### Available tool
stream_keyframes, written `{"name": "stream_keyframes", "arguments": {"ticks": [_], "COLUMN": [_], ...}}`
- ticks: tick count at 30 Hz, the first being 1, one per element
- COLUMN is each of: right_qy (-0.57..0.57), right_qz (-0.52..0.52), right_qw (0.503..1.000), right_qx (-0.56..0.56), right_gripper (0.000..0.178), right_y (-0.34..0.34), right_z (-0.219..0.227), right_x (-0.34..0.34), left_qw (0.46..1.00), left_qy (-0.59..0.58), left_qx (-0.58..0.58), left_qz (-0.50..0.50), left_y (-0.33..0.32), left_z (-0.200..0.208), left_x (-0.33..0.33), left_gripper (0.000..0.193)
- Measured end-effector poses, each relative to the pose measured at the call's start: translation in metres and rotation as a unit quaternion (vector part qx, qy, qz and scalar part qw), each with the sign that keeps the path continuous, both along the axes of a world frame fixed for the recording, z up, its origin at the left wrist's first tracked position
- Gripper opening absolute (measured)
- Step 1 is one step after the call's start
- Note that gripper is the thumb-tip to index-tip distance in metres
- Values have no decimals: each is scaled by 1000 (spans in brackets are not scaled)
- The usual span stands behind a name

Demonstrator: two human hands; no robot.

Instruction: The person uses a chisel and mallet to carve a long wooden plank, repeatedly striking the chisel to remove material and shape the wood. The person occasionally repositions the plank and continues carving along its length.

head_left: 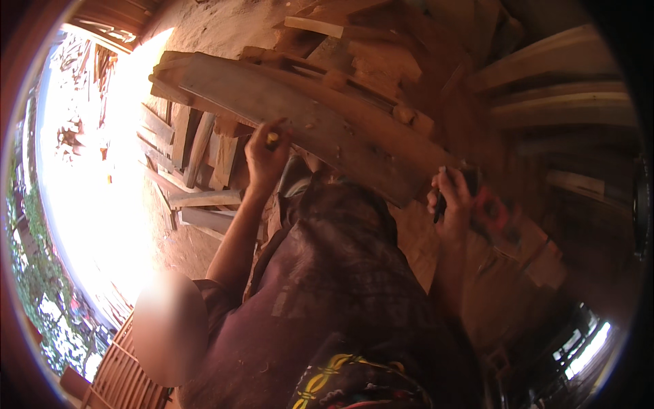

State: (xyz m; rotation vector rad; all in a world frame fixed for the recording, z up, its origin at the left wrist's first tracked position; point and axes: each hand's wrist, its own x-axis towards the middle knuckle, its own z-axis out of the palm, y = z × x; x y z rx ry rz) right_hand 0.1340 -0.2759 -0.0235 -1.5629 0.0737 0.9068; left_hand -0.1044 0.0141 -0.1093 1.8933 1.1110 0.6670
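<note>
A long, wide wooden plank point(293, 102) lies at a slant across the bench in front of me, its surface worn and marked. At its near edge is my left hand point(266, 155), its fingers curled around a small yellow thing point(273, 138) too small to name. Beyond the plank's right end, my right hand point(452, 201) is closed on a dark handle. A red-and-black tool point(492, 213) shows just right of that hand, blurred; the handle looks to belong to it, but its exact kind cannot be made out.
Several offcuts and boards point(197, 146) lie on the dirt floor to the left. More lumber point(558, 102) is piled at the far right, in shade. A rounded lump point(405, 114) rests behind the plank. Strong sunlight falls on the ground point(129, 184) at left.
</note>
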Motion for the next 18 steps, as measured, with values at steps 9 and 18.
{"name": "stream_keyframes", "arguments": {"ticks": [9, 18], "right_qy": [73, 140], "right_qz": [154, 193], "right_qw": [985, 971], "right_qx": [24, -37], "right_gripper": [34, 42], "right_y": [82, 145], "right_z": [-21, -33], "right_x": [-58, -70], "left_qw": [996, 995], "left_qy": [45, 55], "left_qx": [75, 66], "left_qz": [-34, -47], "left_y": [81, 84], "left_z": [-23, -20], "left_x": [26, 29], "left_gripper": [23, 17]}}
